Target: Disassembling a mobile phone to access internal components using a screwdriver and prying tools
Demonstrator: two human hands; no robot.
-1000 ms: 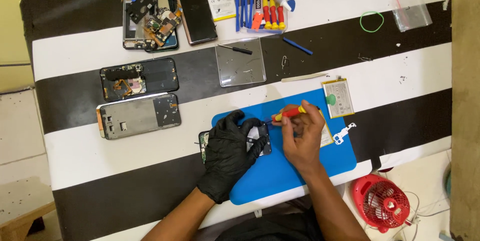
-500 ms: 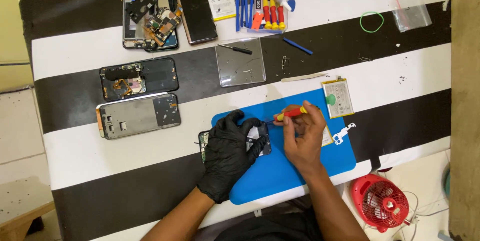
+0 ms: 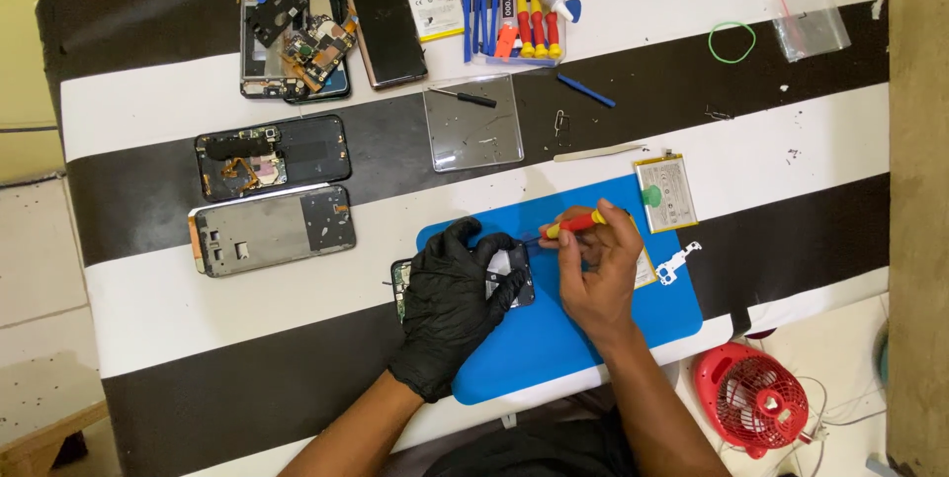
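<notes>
While pinning phone (image 3: 509, 274): screwdriver (image 3: 573, 225) in right hand (image 3: 598, 274).

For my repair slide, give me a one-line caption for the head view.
Gloved left hand steadies an opened phone on a blue mat while the bare right hand works a red-and-yellow screwdriver.
</notes>
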